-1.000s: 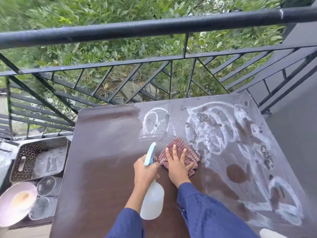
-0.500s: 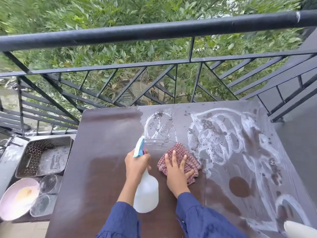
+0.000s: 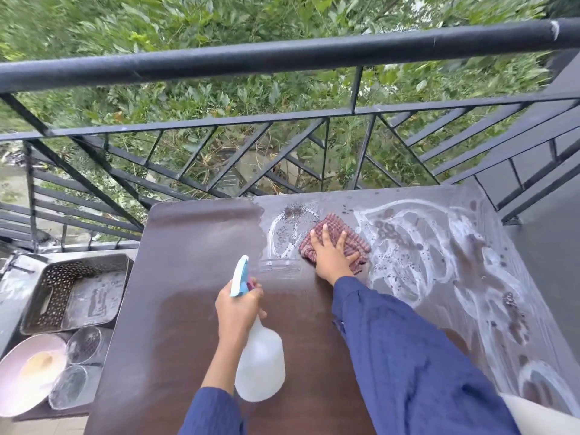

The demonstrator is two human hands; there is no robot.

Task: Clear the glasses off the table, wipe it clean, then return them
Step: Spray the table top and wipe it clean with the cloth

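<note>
A dark brown table (image 3: 188,309) fills the view, its right half smeared with white foam streaks (image 3: 423,246). My right hand (image 3: 329,255) presses flat, fingers spread, on a red checked cloth (image 3: 348,238) near the table's far middle. My left hand (image 3: 240,309) grips the neck of a white spray bottle (image 3: 259,368) with a blue trigger head, held above the table's near middle. Two clear glasses (image 3: 84,340) (image 3: 69,387) stand on a low surface to the left of the table.
A black metal railing (image 3: 282,58) runs along the table's far edge, with greenery beyond. On the left low surface sit a perforated metal tray (image 3: 47,293) and a pale bowl (image 3: 18,394). A grey floor lies to the right.
My right hand has pushed the cloth away from me toward the far edge, across the foam. The left hand with the bottle has stayed near the table's middle.
</note>
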